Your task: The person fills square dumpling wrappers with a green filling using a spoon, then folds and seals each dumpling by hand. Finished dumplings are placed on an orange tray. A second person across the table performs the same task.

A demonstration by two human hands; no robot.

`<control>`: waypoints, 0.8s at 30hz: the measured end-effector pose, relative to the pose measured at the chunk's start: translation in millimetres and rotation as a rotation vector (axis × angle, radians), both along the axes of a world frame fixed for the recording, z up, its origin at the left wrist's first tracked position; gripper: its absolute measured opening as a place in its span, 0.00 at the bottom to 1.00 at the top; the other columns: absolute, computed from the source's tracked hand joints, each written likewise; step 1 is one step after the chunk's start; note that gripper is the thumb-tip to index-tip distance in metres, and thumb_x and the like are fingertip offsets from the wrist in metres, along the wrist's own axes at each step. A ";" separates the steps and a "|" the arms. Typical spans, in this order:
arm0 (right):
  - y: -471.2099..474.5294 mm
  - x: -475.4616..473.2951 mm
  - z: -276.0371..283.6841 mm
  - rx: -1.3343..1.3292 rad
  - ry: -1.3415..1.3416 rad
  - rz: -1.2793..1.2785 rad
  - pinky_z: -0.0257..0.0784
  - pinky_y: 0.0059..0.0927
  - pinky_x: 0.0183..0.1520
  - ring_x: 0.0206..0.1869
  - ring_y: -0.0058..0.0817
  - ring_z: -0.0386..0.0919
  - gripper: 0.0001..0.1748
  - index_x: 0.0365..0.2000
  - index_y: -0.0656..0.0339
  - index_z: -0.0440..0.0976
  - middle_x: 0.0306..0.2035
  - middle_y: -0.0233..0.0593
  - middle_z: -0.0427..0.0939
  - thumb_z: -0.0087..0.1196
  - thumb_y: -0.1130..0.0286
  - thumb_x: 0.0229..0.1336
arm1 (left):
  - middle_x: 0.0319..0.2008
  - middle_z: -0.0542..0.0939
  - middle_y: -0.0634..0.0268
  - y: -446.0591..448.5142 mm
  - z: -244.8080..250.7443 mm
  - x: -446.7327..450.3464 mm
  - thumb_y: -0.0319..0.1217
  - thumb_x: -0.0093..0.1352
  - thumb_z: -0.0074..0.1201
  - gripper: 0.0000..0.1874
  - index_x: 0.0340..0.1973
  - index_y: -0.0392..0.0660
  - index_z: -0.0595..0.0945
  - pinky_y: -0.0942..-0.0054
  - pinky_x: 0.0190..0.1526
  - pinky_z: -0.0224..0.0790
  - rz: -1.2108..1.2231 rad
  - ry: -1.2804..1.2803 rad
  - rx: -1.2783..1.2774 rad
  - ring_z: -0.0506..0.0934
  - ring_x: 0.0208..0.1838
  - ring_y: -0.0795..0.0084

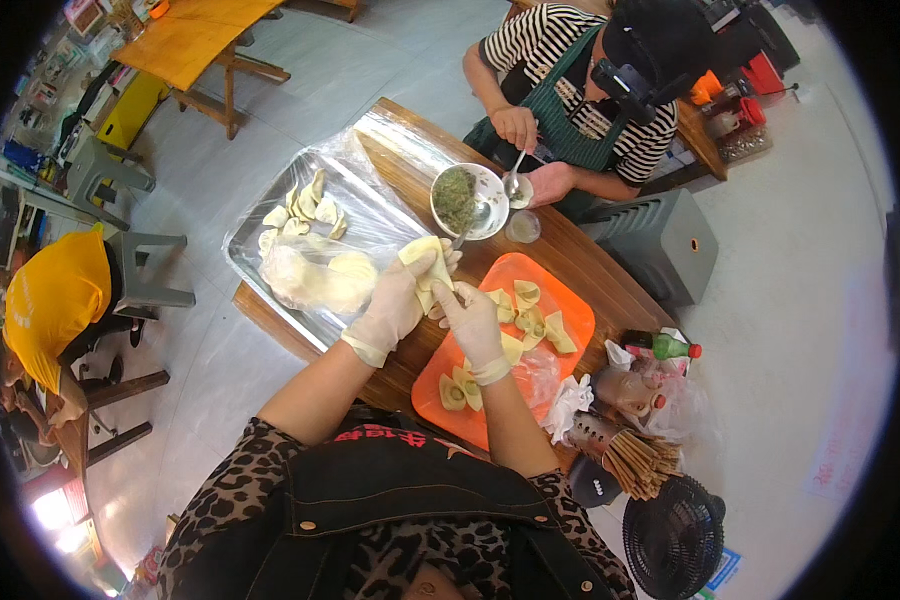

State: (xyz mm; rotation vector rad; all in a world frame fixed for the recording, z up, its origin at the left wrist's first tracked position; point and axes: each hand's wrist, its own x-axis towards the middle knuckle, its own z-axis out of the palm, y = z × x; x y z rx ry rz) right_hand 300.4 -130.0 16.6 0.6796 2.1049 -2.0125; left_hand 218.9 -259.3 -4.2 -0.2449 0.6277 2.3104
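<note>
A pale yellow square dough wrapper [422,264] lies across the fingers of my gloved left hand [396,301], which holds it up over the table. My gloved right hand [469,321] pinches the wrapper's lower right edge. Just beyond my left fingertips stands a white bowl [499,196] of green minced filling [454,196], with a metal spoon [481,211] resting in it. Folded wontons [529,319] sit on an orange tray [579,307] below my right hand. On my left, a metal tray [241,247] under clear plastic holds folded dumplings [315,202] and bagged wrappers [349,274].
Across the wooden table [405,135], a co-worker's hand [551,184] holds a round wrapper; their other hand has a spoon. A small clear cup [523,226] stands near the bowl. Chopsticks in a holder [637,461], bottles [671,346] and crumpled tissue [568,405] crowd the right edge.
</note>
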 end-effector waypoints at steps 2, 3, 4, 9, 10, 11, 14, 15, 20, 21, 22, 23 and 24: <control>-8.1 1.8 -2.1 0.173 0.121 -0.113 0.75 0.28 0.38 0.34 0.27 0.82 0.14 0.40 0.66 0.82 0.31 0.38 0.82 0.62 0.63 0.67 | 0.50 0.83 0.57 2.6 1.2 3.1 0.27 0.81 0.43 0.16 0.60 0.35 0.77 0.67 0.54 0.77 0.026 -0.143 0.034 0.82 0.50 0.65; -11.2 3.7 -1.6 0.264 0.093 -0.184 0.76 0.32 0.40 0.35 0.32 0.83 0.12 0.42 0.65 0.83 0.32 0.42 0.83 0.63 0.65 0.65 | 0.50 0.83 0.58 2.4 3.4 6.6 0.27 0.81 0.44 0.16 0.60 0.35 0.77 0.68 0.54 0.77 0.013 0.003 -0.080 0.81 0.51 0.66; -12.8 5.9 0.1 0.414 0.319 -0.195 0.77 0.33 0.42 0.37 0.34 0.83 0.11 0.43 0.64 0.83 0.34 0.43 0.83 0.63 0.68 0.65 | 0.50 0.83 0.59 2.1 6.5 11.9 0.27 0.80 0.44 0.16 0.60 0.35 0.78 0.69 0.54 0.76 -0.005 0.083 -0.216 0.81 0.51 0.66; -3.8 14.6 20.4 0.707 0.631 -0.126 0.76 0.33 0.50 0.46 0.39 0.80 0.12 0.47 0.63 0.83 0.44 0.44 0.82 0.61 0.77 0.64 | 0.53 0.82 0.60 5.3 26.9 33.2 0.29 0.80 0.47 0.17 0.61 0.36 0.77 0.71 0.57 0.74 -0.143 0.163 -0.254 0.80 0.55 0.70; 0.5 17.2 24.0 0.735 0.656 -0.079 0.76 0.35 0.48 0.43 0.39 0.80 0.16 0.52 0.61 0.82 0.43 0.44 0.80 0.59 0.78 0.64 | 0.55 0.81 0.59 1.6 30.6 32.0 0.30 0.80 0.48 0.18 0.63 0.36 0.77 0.70 0.59 0.73 -0.205 0.246 -0.307 0.79 0.57 0.69; 2.5 22.3 26.3 0.748 0.571 -0.055 0.75 0.36 0.47 0.42 0.39 0.79 0.18 0.54 0.60 0.81 0.41 0.44 0.80 0.59 0.78 0.64 | 0.57 0.81 0.58 -2.5 33.6 30.5 0.32 0.80 0.49 0.20 0.64 0.36 0.76 0.69 0.61 0.72 -0.264 0.328 -0.360 0.79 0.59 0.68; 3.5 39.4 23.8 0.847 0.453 -0.005 0.75 0.40 0.42 0.37 0.41 0.77 0.24 0.61 0.57 0.76 0.36 0.44 0.77 0.57 0.76 0.65 | 0.58 0.81 0.58 -13.1 36.0 26.6 0.29 0.77 0.52 0.23 0.65 0.33 0.75 0.75 0.59 0.71 -0.554 0.562 -0.444 0.79 0.58 0.72; 1.7 49.3 20.4 0.881 0.411 0.045 0.75 0.40 0.42 0.37 0.42 0.77 0.24 0.61 0.57 0.76 0.36 0.44 0.77 0.57 0.75 0.65 | 0.59 0.80 0.57 -19.7 34.3 30.0 0.28 0.76 0.52 0.23 0.66 0.33 0.75 0.76 0.59 0.71 -0.623 0.658 -0.419 0.79 0.58 0.72; -5.6 94.9 -1.2 1.115 0.317 0.233 0.75 0.44 0.36 0.34 0.45 0.78 0.11 0.46 0.60 0.77 0.30 0.43 0.75 0.54 0.68 0.67 | 0.59 0.80 0.55 -20.6 5.6 59.7 0.22 0.71 0.50 0.38 0.77 0.39 0.57 0.75 0.56 0.70 -0.685 0.568 -0.515 0.78 0.58 0.70; -9.4 105.4 -4.5 1.152 0.332 0.239 0.76 0.44 0.35 0.33 0.45 0.77 0.09 0.43 0.60 0.76 0.29 0.43 0.74 0.52 0.67 0.68 | 0.59 0.80 0.55 -22.3 -0.8 64.2 0.22 0.71 0.50 0.39 0.77 0.39 0.57 0.74 0.56 0.71 -0.717 0.609 -0.517 0.78 0.58 0.70; -14.3 114.0 -8.1 1.205 0.250 0.260 0.76 0.44 0.35 0.34 0.44 0.78 0.08 0.41 0.60 0.76 0.30 0.43 0.75 0.52 0.67 0.67 | 0.59 0.80 0.56 -24.5 -6.6 70.0 0.22 0.70 0.51 0.39 0.77 0.39 0.57 0.74 0.56 0.71 -0.766 0.627 -0.547 0.78 0.57 0.70; -19.2 120.5 -11.1 1.267 0.208 0.270 0.76 0.44 0.35 0.35 0.44 0.79 0.08 0.39 0.59 0.76 0.30 0.43 0.76 0.53 0.66 0.67 | 0.59 0.81 0.56 -26.3 -11.5 74.5 0.21 0.70 0.51 0.40 0.77 0.39 0.56 0.74 0.56 0.71 -0.815 0.645 -0.585 0.78 0.57 0.70; -22.5 127.0 -12.6 1.338 0.106 0.329 0.76 0.44 0.35 0.36 0.43 0.79 0.07 0.37 0.58 0.76 0.31 0.43 0.77 0.54 0.66 0.66 | 0.59 0.81 0.56 -27.8 -15.6 79.2 0.20 0.68 0.50 0.41 0.77 0.40 0.56 0.74 0.56 0.71 -0.840 0.643 -0.600 0.78 0.57 0.70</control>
